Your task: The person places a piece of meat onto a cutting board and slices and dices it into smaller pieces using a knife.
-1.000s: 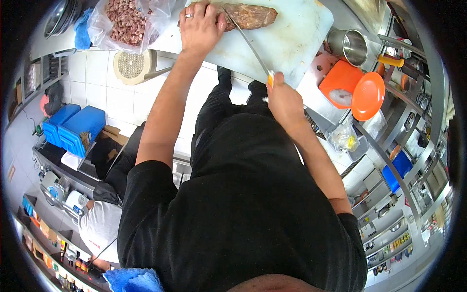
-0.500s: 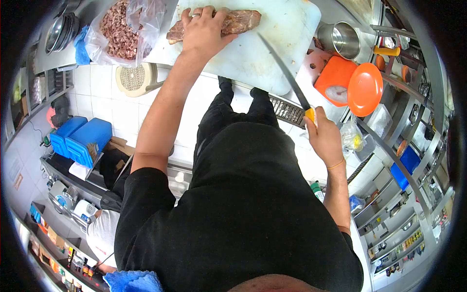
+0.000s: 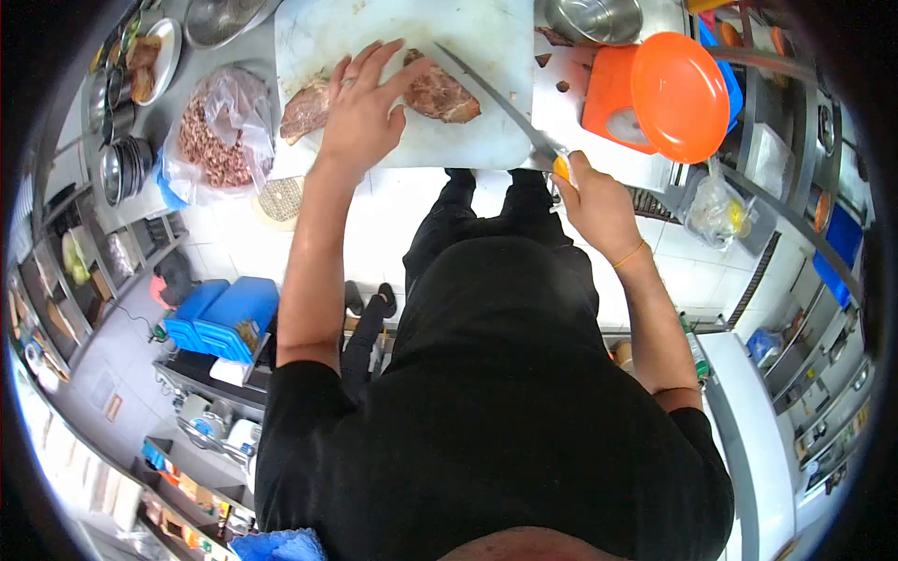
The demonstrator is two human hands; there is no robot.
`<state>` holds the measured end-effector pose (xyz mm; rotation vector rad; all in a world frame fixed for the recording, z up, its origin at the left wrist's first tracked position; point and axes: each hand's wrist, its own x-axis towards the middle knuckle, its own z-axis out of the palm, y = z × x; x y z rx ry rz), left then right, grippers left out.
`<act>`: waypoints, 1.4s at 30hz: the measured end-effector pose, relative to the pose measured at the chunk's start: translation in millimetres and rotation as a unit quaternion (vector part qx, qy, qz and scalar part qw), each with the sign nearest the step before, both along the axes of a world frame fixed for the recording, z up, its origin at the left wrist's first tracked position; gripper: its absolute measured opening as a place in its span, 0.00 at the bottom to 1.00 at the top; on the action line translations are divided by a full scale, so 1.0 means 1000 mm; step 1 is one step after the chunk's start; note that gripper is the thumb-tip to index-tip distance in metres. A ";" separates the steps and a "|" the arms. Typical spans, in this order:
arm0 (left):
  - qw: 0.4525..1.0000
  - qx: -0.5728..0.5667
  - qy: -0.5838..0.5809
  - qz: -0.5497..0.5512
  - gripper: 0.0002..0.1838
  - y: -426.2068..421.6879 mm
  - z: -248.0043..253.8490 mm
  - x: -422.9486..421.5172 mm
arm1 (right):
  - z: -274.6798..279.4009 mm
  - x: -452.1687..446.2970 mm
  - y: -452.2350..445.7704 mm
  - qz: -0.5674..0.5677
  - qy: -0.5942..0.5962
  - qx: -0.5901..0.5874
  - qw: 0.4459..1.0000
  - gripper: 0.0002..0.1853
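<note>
Now the meat [image 3: 444, 95]: it lies on the white cutting board [image 3: 477, 33], showing either side of the left hand as a left part [image 3: 304, 112] and a right part [image 3: 440, 105]. Half a second ago it looked like one straight strip; these parts slant away from each other, so it is probably cut through, though the hand hides the middle.
Left hand [image 3: 363, 122]: fingers spread over the middle, thumb held off to the side, the index finger reaching the right part.
Right hand [image 3: 599, 206]: fingers wrapped round the yellow handle [image 3: 561, 168], drawn in closer to the board's near edge than before.
Knife [image 3: 535, 137]: blade slanting over the board beside the right part; whether it touches anything, I cannot tell.
Bag of diced meat [image 3: 208, 150]: left of the board, on the steel counter.
Orange scale [image 3: 606, 89]: right of the board.
Cutting so far: judging by those parts, still coarse, far larger than the bagged dice.
</note>
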<state>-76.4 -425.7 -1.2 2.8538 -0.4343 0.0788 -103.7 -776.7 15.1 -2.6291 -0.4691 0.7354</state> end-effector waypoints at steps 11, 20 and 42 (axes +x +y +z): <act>0.980 -0.098 -0.153 0.087 0.27 -0.046 -0.055 -0.018 | 0.001 0.003 0.038 -0.003 0.006 0.069 0.998 0.17; 0.976 -0.058 -0.172 0.121 0.31 -0.049 -0.074 -0.006 | 0.013 0.011 0.011 -0.031 0.020 0.042 0.998 0.16; 0.972 -0.070 -0.160 0.157 0.13 -0.053 -0.102 0.007 | 0.078 0.027 -0.001 0.078 0.017 -0.066 0.995 0.16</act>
